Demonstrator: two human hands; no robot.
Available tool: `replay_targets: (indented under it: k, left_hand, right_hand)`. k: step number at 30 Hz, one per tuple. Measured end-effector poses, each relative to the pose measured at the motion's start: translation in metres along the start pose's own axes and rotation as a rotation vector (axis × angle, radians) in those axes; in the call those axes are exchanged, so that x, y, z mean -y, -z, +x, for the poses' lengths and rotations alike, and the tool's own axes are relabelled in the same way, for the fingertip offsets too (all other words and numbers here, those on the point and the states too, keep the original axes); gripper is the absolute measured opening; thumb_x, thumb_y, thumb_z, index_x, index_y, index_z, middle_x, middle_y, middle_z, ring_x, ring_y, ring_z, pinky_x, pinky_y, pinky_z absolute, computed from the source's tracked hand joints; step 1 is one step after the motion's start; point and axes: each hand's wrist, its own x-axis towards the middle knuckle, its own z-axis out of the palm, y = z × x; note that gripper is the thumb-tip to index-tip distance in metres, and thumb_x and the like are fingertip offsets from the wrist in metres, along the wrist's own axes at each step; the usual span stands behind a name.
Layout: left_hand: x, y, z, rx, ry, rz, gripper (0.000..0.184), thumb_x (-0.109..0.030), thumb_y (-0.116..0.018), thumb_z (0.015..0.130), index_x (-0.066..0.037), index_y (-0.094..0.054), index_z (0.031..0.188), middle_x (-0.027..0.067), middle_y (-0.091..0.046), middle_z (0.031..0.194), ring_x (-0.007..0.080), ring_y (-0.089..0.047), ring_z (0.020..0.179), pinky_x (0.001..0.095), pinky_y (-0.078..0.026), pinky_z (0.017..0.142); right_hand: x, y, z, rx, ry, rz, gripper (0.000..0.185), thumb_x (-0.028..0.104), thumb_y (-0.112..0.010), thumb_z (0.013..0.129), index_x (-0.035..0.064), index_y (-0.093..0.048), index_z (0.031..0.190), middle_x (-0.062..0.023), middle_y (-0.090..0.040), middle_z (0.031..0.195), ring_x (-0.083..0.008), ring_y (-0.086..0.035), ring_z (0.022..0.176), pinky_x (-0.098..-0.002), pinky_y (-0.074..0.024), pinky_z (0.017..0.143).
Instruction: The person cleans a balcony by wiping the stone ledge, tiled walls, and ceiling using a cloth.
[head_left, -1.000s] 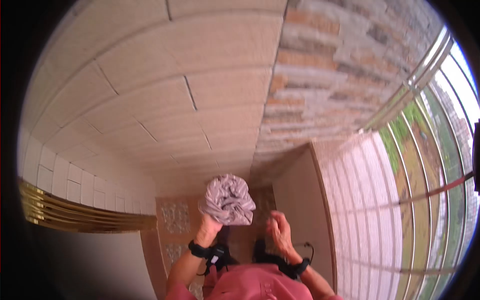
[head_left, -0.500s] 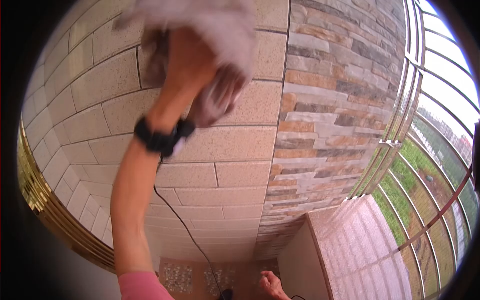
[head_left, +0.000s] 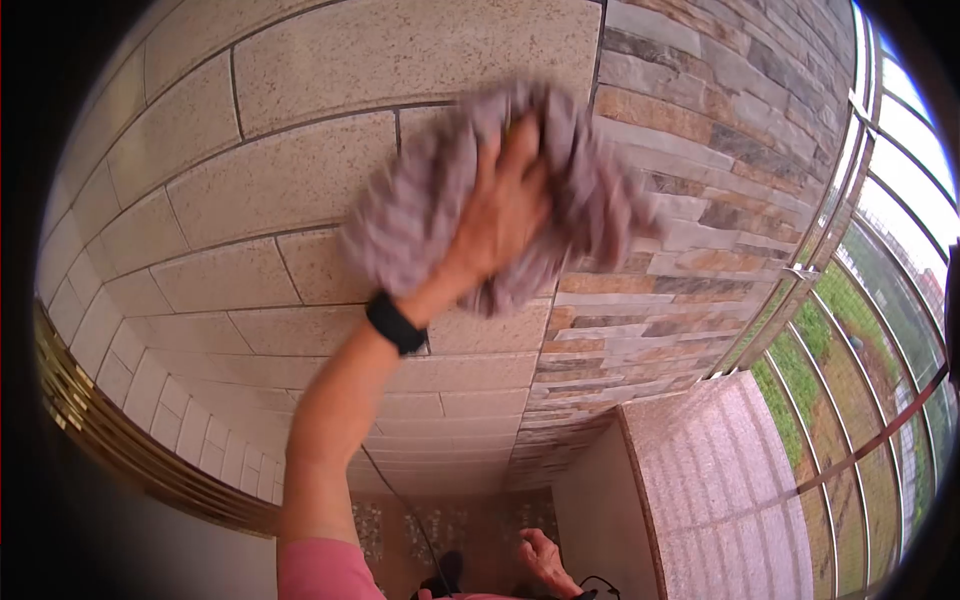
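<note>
My left hand (head_left: 500,215), with a black band on its wrist, is pressed into a crumpled greyish-mauve cloth (head_left: 410,215). The cloth lies against the wall where the beige tiles (head_left: 290,205) meet the strip of stacked-stone tiles (head_left: 680,130). Its folds bunch around my fingers, and motion blurs both cloth and fingertips. Down at the bottom of the view hangs my right hand (head_left: 545,560), its fingers loosely bent and nothing visible in them.
On the right a pinkish stone ledge (head_left: 720,470) juts out below metal window bars (head_left: 830,420). Gold-coloured metal trim (head_left: 130,450) curves along the left. A thin dark cable (head_left: 405,505) runs down to the pebble-patterned floor (head_left: 370,525).
My left hand and the cloth have swept down and to the right across the wall, from the upper tiles to the seam with the stone strip. My right hand has barely moved.
</note>
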Motion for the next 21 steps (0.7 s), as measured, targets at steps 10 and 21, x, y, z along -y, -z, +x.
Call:
replay_targets:
  k: [10,21]
  left_hand:
    - [-0.049,0.038,-0.136,0.320,0.172,-0.456,0.045,-0.012,-0.063,0.086,-0.010,-0.052,0.130,0.0164,-0.058,0.122,0.0332,-0.056,0.109,0.0455,-0.041,0.094]
    - [0.161,0.053,0.025,-0.178,-0.221,-0.027,0.047,-0.012,-0.043,0.092,0.006,-0.044,0.135,0.0272,-0.034,0.150,0.0388,-0.030,0.142,0.0469,-0.021,0.117]
  right_hand:
    - [-0.047,0.011,-0.026,0.079,0.063,-0.126,0.025,0.022,-0.059,0.089,0.0110,-0.062,0.111,-0.0148,-0.068,0.078,-0.0303,-0.068,0.071,-0.0404,-0.0553,0.068]
    - [-0.025,-0.008,0.018,0.208,0.029,-0.213,0.029,0.033,-0.058,0.090,0.0124,-0.065,0.109,-0.0130,-0.070,0.082,-0.0289,-0.070,0.080,-0.0394,-0.0557,0.073]
